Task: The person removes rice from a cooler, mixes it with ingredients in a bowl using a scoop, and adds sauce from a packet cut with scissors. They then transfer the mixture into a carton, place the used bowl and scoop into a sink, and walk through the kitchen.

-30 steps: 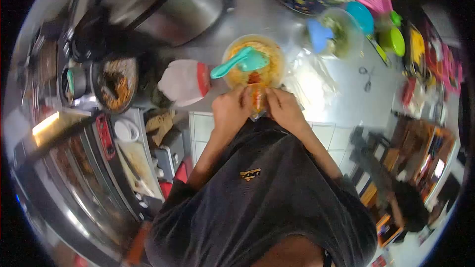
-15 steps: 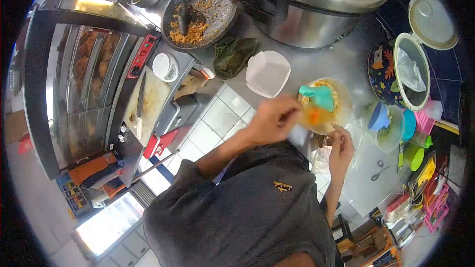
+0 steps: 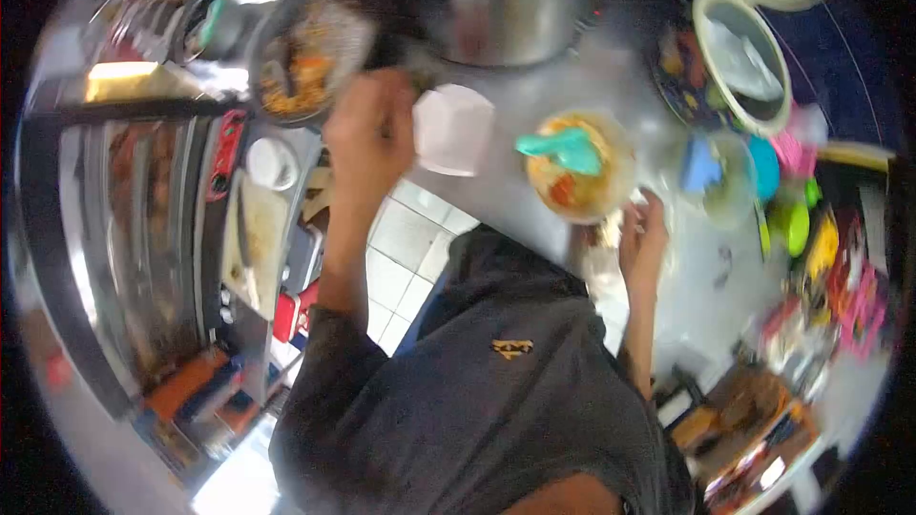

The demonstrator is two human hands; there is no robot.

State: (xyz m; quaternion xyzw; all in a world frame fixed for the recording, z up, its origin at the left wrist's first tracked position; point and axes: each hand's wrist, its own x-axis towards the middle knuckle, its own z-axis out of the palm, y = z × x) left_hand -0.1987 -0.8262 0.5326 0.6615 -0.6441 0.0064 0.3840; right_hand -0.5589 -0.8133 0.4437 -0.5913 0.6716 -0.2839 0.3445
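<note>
My left hand (image 3: 370, 124), blurred by motion, is raised beside the dark stone mortar (image 3: 361, 33), its fingers curled closed. What they hold, if anything, is smeared. Orange-brown crumbly food (image 3: 282, 95) lies in the mortar. To the right of that hand stands a white open paper box (image 3: 454, 130). A round bowl (image 3: 618, 148) on the metal counter contains yellowish food, a red-orange dab and a turquoise scoop (image 3: 572, 149). Close to the bowl's lower right rim is my right hand (image 3: 645, 240), thumb and fingers bent but apart.
A large metal pot (image 3: 510, 24) stands at the back. An open lidded tub (image 3: 742, 57) and a container with a blue scoop (image 3: 701, 167) are on the right. Scissors (image 3: 722, 265) lie on the counter (image 3: 701, 310). A knife (image 3: 245, 248) rests on a cutting board at left.
My left hand has moved from over the bowl leftward to the mortar. A red-orange dab now shows in the bowl. My right hand stays by the bowl; the whole view has shifted.
</note>
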